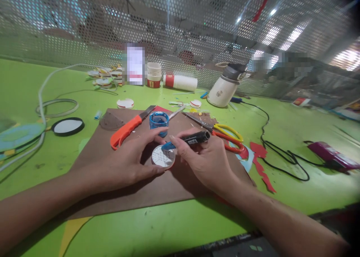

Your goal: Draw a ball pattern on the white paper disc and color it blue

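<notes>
Between the thumb and fingers of my left hand (pixel 123 161) is a small round white piece with a red lower edge, the cut-off base of a paper cup (pixel 164 158). Dark crossing lines cover its flat top. My right hand (pixel 206 161) grips a black marker (pixel 194 138), whose blue tip end touches the upper edge of the white disc. Just behind stands a blue-rimmed clear jar (pixel 159 122). An orange-handled utility knife (pixel 128 131) lies to the left of it. Scissors with yellow and orange handles (pixel 229 132) lie beyond my right hand. All rest on a brown board (pixel 118 197).
Paper cups (pixel 182 83) and a white bottle (pixel 226 86) stand or lie along the mesh screen (pixel 98 28). A pile of cut cup bases (pixel 105 77) is at back left. Red scraps (pixel 260 163), a black cable and a purple device (pixel 333 155) lie at right.
</notes>
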`<state>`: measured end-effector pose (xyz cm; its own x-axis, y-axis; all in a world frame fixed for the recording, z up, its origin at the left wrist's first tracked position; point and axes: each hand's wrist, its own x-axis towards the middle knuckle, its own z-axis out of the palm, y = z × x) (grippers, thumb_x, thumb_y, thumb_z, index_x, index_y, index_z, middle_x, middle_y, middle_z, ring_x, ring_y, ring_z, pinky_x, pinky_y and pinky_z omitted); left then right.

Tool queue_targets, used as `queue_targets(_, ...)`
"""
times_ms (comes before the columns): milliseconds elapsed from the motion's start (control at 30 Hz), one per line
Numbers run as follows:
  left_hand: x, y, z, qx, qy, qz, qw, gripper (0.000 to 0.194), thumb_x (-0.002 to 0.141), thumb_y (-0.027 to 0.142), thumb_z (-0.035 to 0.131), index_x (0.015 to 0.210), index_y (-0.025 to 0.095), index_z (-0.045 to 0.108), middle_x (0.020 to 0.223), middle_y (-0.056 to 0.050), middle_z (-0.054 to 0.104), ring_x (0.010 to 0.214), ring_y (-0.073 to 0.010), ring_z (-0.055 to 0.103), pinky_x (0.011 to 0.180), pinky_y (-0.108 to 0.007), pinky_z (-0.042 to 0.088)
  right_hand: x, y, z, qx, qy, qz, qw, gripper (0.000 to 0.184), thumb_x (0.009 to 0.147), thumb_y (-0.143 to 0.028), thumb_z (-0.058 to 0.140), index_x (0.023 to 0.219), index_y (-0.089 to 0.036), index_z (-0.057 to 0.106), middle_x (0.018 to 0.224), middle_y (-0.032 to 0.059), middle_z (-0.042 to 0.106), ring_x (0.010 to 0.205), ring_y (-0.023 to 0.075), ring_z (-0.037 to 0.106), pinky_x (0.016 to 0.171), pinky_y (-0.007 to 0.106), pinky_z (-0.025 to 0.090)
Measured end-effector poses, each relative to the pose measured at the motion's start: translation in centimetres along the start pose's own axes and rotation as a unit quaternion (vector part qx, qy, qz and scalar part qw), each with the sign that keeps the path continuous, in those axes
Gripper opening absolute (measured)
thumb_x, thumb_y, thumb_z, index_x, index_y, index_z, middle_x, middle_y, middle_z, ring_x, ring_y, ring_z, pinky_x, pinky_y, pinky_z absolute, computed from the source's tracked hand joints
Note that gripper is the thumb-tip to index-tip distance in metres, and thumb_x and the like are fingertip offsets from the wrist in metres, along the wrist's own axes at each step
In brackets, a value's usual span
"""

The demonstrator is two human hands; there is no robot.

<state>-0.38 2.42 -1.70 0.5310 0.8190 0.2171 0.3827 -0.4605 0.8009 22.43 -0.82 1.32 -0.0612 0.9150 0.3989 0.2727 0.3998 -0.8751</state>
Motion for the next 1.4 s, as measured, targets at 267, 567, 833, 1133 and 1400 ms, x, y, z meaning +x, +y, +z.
queue_targets(267,-0.1,0.1,-0.2,-0.014,-0.008,-0.062,0.998,0.079,0.086,0.058,0.093,0.157,0.03,0.074,0.156,-0.014,0.08,0.145,-0.045,0.076,0.127,-0.064,0.062,0.4,-0.8,-0.5,0.028,0.042,-0.025,0.998,0.029,0.1,-0.04,0.088,0.079,-0.024,0.078,0.057,-0.0052,0.064,0.051,0.0143,0.061,0.054,0.029,0.059)
queue_targets(567,-0.1,0.1,0.0,-0.017,-0.011,-0.054,0.998,0.081,0.09,0.055,0.091,0.164,0.029,0.069,0.156,-0.014,0.078,0.145,-0.0425,0.073,0.128,-0.063,0.059,0.1,-1.5,-0.9,0.024,0.01,-0.04,0.999,0.013,0.104,-0.032,0.083,0.095,-0.023,0.086,0.061,-0.0058,0.067,0.051,0.0134,0.059,0.053,0.028,0.057)
queue_targets(833,-0.5,0.4,-0.2,0.006,0.001,-0.058,0.998,0.098,0.086,0.061,0.094,0.173,0.03,0.061,0.162,-0.016,0.077,0.15,-0.0494,0.073,0.121,-0.062,0.066,0.2,-2.6,-1.1,0.057,-0.046,0.036,0.997,0.005,0.091,-0.019,0.079,0.095,-0.023,0.078,0.063,-0.0067,0.065,0.055,0.0132,0.061,0.055,0.026,0.056)
queue_targets(1133,-0.5,-0.6,-0.3,-0.027,-0.018,-0.04,0.999,0.09,0.095,0.063,0.09,0.173,0.03,0.059,0.159,-0.015,0.079,0.148,-0.0444,0.076,0.129,-0.06,0.062,0.3,-1.6,-0.9,0.056,-0.057,-0.002,0.997,0.017,0.102,-0.021,0.076,0.086,-0.023,0.072,0.066,-0.0047,0.067,0.056,0.012,0.059,0.055,0.024,0.049)
queue_targets(1400,-0.3,-0.7,0.1,-0.049,-0.004,-0.034,0.998,0.082,0.092,0.05,0.095,0.167,0.031,0.069,0.156,-0.014,0.08,0.144,-0.0427,0.077,0.125,-0.059,0.064,0.1,-1.0,-0.6,0.036,-0.043,0.005,0.998,0.013,0.099,-0.025,0.078,0.087,-0.022,0.075,0.071,-0.002,0.073,0.06,0.0143,0.065,0.058,0.025,0.054)
